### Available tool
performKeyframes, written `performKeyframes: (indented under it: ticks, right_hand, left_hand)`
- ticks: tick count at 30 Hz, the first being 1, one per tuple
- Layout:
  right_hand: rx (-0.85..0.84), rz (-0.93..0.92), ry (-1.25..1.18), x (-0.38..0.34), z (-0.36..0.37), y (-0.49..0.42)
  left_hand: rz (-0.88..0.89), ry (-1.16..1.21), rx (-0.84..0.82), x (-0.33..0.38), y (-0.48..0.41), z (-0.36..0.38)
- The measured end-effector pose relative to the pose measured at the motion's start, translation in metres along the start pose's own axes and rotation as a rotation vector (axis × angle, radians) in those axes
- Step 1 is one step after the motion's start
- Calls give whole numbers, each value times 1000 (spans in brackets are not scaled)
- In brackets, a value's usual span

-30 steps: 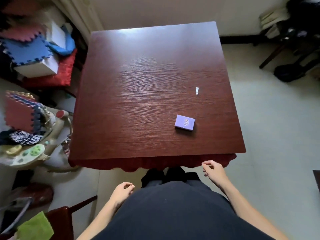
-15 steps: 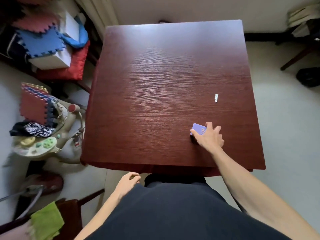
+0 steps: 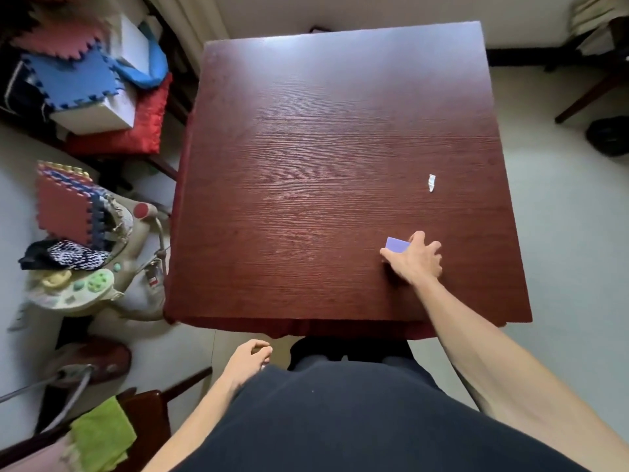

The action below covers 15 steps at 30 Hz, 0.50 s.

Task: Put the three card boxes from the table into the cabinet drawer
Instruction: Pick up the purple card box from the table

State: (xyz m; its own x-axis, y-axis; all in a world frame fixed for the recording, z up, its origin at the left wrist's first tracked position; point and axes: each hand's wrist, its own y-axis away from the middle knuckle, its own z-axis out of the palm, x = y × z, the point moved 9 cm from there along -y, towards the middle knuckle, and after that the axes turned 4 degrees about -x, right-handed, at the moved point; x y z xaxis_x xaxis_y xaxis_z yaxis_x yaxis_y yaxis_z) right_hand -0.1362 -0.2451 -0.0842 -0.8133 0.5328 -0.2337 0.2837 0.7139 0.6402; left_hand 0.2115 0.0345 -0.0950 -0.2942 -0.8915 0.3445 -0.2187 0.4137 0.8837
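One purple card box [image 3: 397, 244] is on the dark red wooden table [image 3: 323, 165], near its front right part. My right hand [image 3: 415, 260] covers the box's near end, thumb on the left side and fingers over the top and right, gripping it. Only the box's far left corner shows. My left hand [image 3: 250, 357] hangs below the table's front edge, fingers loosely curled, holding nothing. No other card box and no cabinet drawer are in view.
A small white paper scrap [image 3: 431, 182] lies on the table beyond the box. Left of the table stand foam mats [image 3: 73, 76], a red cushion [image 3: 149, 120] and a baby walker [image 3: 88, 267]. A chair with a green cloth [image 3: 102, 434] is at lower left.
My right hand rose from below the table edge, reached the purple box and closed around it. The box has tilted slightly under the grip. The view shifted left.
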Motion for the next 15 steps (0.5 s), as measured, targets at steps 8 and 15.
performKeyframes:
  ticks: [8, 15]
  right_hand:
    - [2, 10, -450, 88, -1, 62]
    - [110, 213, -838, 229, 37, 165]
  left_hand:
    - [58, -171, -80, 16, -17, 2]
    - [134, -554, -232, 49, -32, 37]
